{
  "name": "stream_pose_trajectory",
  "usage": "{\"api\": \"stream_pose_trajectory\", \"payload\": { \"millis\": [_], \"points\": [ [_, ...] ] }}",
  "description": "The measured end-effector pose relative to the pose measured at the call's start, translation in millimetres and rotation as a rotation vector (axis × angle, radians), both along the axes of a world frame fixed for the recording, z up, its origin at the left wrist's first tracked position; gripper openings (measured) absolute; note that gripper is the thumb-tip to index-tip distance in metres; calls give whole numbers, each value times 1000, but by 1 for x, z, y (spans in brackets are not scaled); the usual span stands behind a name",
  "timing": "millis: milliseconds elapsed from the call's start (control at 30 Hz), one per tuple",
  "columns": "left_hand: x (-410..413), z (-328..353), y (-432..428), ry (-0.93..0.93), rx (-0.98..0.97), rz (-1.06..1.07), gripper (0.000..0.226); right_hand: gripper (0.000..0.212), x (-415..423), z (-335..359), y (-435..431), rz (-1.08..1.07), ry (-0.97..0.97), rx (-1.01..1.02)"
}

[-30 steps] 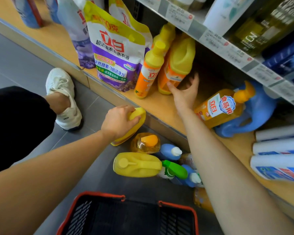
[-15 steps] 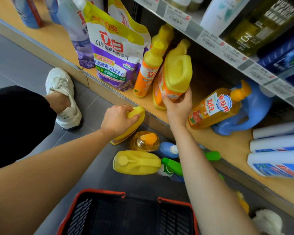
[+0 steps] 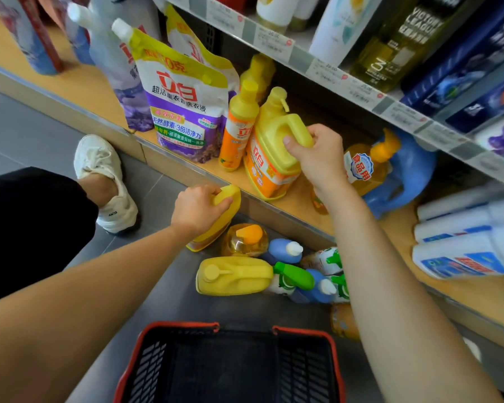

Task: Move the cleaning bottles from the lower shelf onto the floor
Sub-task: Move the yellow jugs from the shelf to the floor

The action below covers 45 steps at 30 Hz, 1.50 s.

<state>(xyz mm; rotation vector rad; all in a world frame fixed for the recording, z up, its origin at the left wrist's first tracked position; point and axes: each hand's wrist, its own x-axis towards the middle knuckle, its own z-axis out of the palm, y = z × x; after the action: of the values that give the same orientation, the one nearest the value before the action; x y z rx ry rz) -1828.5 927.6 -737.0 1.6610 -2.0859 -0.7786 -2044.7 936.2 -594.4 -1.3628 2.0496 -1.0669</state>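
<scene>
My right hand (image 3: 317, 158) grips the handle of a yellow jug (image 3: 271, 152) with an orange label, which stands at the front edge of the lower wooden shelf (image 3: 291, 202). My left hand (image 3: 195, 207) holds another yellow jug (image 3: 230, 199), tilted, just below the shelf edge above the floor. On the grey floor (image 3: 157, 193) lie several bottles: a yellow jug on its side (image 3: 233, 276), a clear yellow pump bottle (image 3: 245, 241), blue bottles (image 3: 282, 251) and green spray bottles (image 3: 294, 279). A slim orange bottle (image 3: 237, 129) stands on the shelf beside the gripped jug.
Purple refill pouches (image 3: 184, 103) stand on the shelf to the left. An orange pump bottle (image 3: 364, 167) leans on a blue jug (image 3: 405, 175) to the right, with white bottles (image 3: 472, 248) lying beyond. A red and black basket (image 3: 230, 365) sits near me. My white shoe (image 3: 105, 181) is at left.
My right hand reached behind the yellow jug on the shelf, pulled it forward and shifted its grip up to the handle. My left hand has stayed on its jug.
</scene>
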Motion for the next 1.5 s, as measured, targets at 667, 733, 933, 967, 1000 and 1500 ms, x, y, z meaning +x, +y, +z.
{"api": "stream_pose_trajectory", "payload": {
  "millis": [667,733,933,967,1000,1500],
  "points": [
    [-10,205,45,810,238,-522,53,7,-3,141,149,86,-74,-170],
    [-9,221,62,826,200,-590,45,7,-3,147,172,113,-150,-198],
    [0,236,106,811,180,-656,33,27,3,143,230,235,-290,-102],
    [2,232,114,804,182,-652,32,29,4,138,238,238,-281,-84],
    [4,228,121,796,180,-647,29,29,4,133,245,238,-243,-56],
    [-2,186,158,321,-128,-883,32,24,16,75,285,239,137,166]
  ]
}}
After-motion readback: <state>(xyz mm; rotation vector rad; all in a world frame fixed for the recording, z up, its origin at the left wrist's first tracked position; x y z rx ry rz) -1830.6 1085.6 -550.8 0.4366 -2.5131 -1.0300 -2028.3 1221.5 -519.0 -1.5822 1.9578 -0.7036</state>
